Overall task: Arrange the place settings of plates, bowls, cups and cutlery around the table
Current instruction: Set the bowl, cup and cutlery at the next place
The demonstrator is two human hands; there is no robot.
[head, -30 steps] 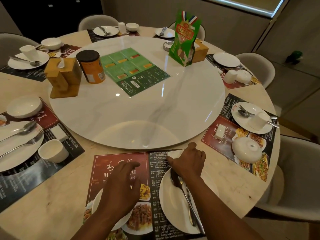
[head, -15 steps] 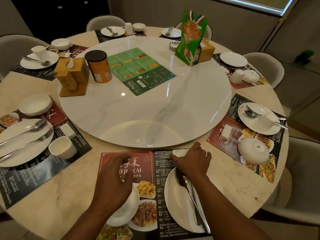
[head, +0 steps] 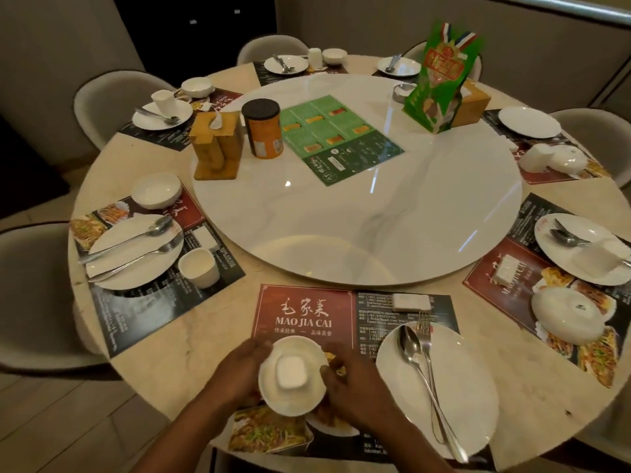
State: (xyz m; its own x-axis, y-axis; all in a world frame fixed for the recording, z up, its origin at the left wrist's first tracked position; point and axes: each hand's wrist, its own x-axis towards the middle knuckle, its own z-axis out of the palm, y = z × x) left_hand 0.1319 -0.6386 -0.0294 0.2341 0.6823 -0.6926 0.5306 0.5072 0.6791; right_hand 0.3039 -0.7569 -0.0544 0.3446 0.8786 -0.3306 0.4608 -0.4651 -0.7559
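Left grip (head: pixel 239 370) and right grip (head: pixel 355 387) curl round opposite sides of white bowl (head: pixel 290 402), cup (head: pixel 291 372) at its centre. Bowl over placemat's (head: pixel 304 302) near-left part; dinner plate (head: pixel 457 387) on placemat's right half.

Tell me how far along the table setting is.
Looks done: the left plate, left bowl and left cup sit apart; the near plate carries spoon and fork. In hand: left hand and right hand hold the near bowl with a small cup inside. Left: setting those down, then probably the right seat, where the right bowl lies upside down and the right cup sits on the right plate.
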